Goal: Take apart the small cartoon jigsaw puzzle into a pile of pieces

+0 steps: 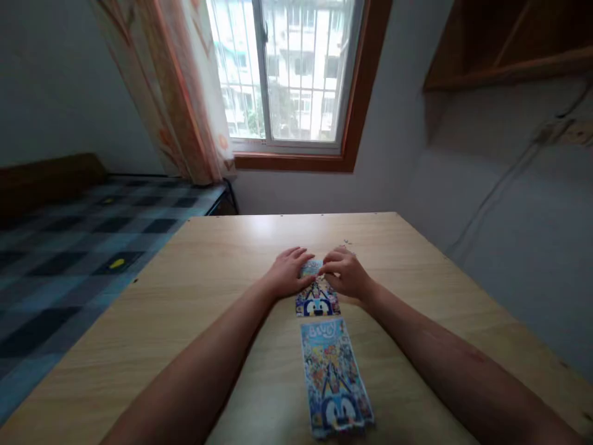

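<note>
Both hands are down on the wooden surface (194, 296), meeting over the far packet (317, 296). The left hand (288, 272) lies flat on its left edge, fingers stretched and relaxed, not gripping. The right hand (347, 272) has its fingers curled, pinching the packet's top end. That packet lies flat mid-surface, colourful, with a blue cartoon face. A 2nd, longer packet (334, 377) lies just below it, nearer the person, untouched. A checked bed (69, 247) stands to the left, with a curtain (180, 93) and window (291, 68) beyond.
</note>
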Tool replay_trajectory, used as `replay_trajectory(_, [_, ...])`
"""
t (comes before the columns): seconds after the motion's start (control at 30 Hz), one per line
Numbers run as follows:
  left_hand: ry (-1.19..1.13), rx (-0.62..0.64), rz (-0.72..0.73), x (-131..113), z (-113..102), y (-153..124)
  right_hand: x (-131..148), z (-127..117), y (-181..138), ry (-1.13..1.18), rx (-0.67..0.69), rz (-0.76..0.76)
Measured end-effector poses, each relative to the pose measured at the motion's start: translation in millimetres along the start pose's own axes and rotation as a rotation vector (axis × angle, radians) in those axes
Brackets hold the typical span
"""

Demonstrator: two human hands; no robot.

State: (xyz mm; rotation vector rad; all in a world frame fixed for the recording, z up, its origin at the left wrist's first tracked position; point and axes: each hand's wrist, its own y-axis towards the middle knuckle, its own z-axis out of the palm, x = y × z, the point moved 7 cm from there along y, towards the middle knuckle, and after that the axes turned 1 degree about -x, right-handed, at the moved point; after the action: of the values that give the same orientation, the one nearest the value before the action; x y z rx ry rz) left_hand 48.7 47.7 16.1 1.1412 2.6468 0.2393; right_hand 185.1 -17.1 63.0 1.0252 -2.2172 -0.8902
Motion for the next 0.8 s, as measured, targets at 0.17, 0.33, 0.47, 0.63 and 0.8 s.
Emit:
replay_trajectory(0.17, [0.005,0.035,-0.014,-1,4,2,2,-10,8,-0.048,0.036,0.065])
replay_trajectory(0.33, [0.002,0.053,-0.046,-2,2,1,14,5,-16,-0.096,0.263,0.106])
replay_trajectory(0.47, [-0.011,0.067,-0.068,-4,1,1,17,9,-31,-0.135,0.317,0.134])
replay_trajectory(0.63, [-0.014,0.081,-0.094,-2,3,1,14,13,-34,-0.153,0.366,0.114])
replay_trajectory(0.8, [-0.003,0.116,-0.088,-4,4,0,13,15,-36,-0.129,0.347,0.114])
